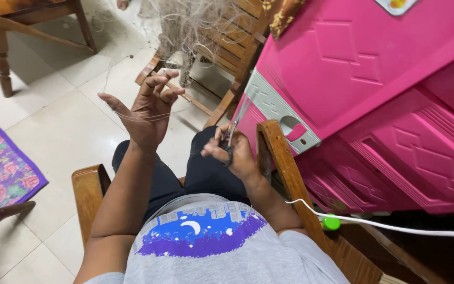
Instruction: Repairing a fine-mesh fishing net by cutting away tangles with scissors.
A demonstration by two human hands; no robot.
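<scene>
Seated in a wooden armchair (277,152), the left hand (145,113) spreads open, tensioning fine thread (148,117) from the net (185,26); the right hand (235,152) grips scissors (232,134), blades raised near its arm

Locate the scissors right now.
Head view, centre: scissors in the right hand, blades up, just left of the wooden armrest beside the pink cabinet.
</scene>
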